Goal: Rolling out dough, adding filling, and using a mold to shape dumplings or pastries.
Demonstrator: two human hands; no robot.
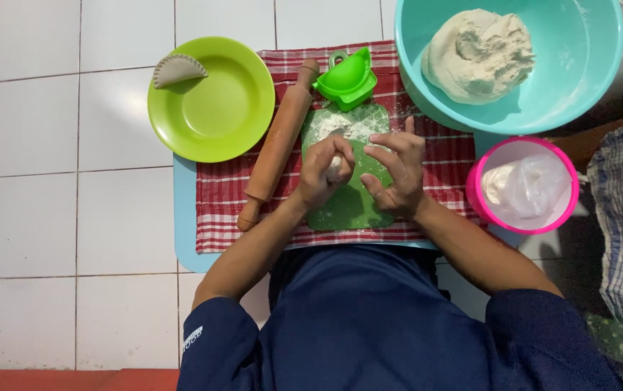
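My left hand (324,172) is closed around a small ball of white dough (335,168) above a green floured cutting board (351,206). My right hand (396,174) hovers beside it over the board, fingers spread and curled, holding nothing. A wooden rolling pin (277,145) lies diagonally just left of the board on a red checked cloth (225,195). A green dumpling press (346,77) sits at the board's far end.
A lime green plate (217,108) at far left holds one folded dumpling (178,69). A turquoise bowl (579,58) at top right contains a large dough mass (479,54). A pink tub (481,199) with white filling in plastic stands at right. White floor tiles surround.
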